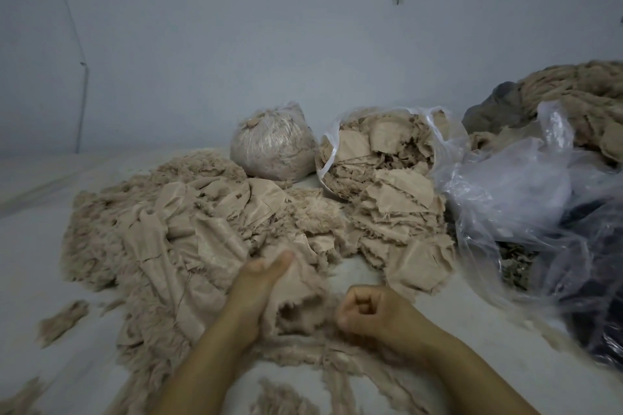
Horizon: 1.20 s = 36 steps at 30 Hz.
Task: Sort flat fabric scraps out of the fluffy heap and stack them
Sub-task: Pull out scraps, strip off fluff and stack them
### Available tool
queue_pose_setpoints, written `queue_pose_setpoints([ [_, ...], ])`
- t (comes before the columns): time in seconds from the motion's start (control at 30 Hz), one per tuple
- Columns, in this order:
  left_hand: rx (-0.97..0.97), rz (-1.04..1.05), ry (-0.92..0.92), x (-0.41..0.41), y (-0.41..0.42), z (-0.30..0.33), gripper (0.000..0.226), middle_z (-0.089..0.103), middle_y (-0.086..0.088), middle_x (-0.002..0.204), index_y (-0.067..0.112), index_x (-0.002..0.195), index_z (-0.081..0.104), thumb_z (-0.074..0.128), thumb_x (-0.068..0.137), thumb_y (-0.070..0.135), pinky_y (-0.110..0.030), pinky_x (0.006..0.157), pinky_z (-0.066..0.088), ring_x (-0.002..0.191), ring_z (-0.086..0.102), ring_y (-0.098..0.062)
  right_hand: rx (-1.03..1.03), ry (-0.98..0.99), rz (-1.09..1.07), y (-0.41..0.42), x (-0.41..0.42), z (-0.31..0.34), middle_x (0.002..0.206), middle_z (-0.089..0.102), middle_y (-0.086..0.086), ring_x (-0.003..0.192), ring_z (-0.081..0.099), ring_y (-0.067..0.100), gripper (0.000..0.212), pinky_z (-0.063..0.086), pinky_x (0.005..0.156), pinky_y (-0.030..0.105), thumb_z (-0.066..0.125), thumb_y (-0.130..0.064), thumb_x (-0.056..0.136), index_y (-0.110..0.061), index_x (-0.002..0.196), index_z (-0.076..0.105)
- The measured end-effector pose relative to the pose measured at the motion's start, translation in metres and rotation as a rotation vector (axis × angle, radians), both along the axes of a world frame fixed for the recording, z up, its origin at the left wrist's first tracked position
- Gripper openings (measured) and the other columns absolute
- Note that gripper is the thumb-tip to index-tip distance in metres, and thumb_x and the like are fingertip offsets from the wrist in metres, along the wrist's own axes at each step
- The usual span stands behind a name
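The fluffy heap [161, 229] sprawls at ten o'clock, the stacked scraps [401, 219] at one o'clock, the left hand [259, 286] grips a furry-edged scrap [296, 293], the right hand [367, 313] is fisted, seemingly empty; clinging fluff could ride along into the stack.

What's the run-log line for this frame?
left hand: grips scrap | right hand: fist, nothing seen held | heap: unsorted | stack: right of heap
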<state>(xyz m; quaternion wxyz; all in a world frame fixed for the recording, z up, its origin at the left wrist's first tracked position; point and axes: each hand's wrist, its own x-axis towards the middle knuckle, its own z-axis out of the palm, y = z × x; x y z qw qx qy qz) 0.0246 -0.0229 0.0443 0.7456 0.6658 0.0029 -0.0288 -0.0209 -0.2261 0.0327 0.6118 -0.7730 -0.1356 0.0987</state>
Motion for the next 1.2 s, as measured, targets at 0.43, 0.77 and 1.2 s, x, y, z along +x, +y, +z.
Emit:
queue_pose_setpoints([
  [0.43, 0.180, -0.110, -0.212, -0.010, -0.028, -0.009, 0.041, 0.060, -0.014, 0.078, -0.001, 0.087, 0.061, 0.050, 0.093, 0.038, -0.037, 0.068, 0.043, 0.072, 0.054, -0.023, 0.345, -0.132, -0.751, 0.004, 0.010, -0.003, 0.040, 0.037, -0.006, 0.037, 0.030, 0.007, 0.036, 0.026, 0.035, 0.016, 0.054, -0.024, 0.096, -0.015, 0.062, 0.047],
  [0.77, 0.342, -0.216, -0.323, -0.017, -0.035, -0.007, 0.036, 0.049, 0.006, 0.058, 0.015, 0.063, 0.049, 0.051, 0.091, 0.037, -0.025, 0.057, 0.038, 0.057, 0.045, -0.008, 0.346, -0.116, -0.475, 0.026, 0.006, -0.005, 0.055, 0.052, -0.001, 0.054, 0.047, 0.012, 0.034, 0.039, 0.048, 0.021, 0.062, -0.017, 0.090, -0.020, 0.058, 0.053],
  [1.2, 0.276, -0.004, -0.210, 0.000, -0.005, -0.013, 0.037, 0.034, 0.006, 0.039, 0.016, 0.064, 0.057, 0.051, 0.092, 0.041, -0.016, 0.034, 0.024, 0.033, 0.027, -0.006, 0.491, -0.202, -0.834, -0.030, 0.019, 0.019, 0.072, 0.066, 0.000, 0.069, 0.057, 0.017, 0.018, 0.044, 0.062, 0.028, 0.061, -0.024, 0.091, -0.019, 0.076, 0.067],
])
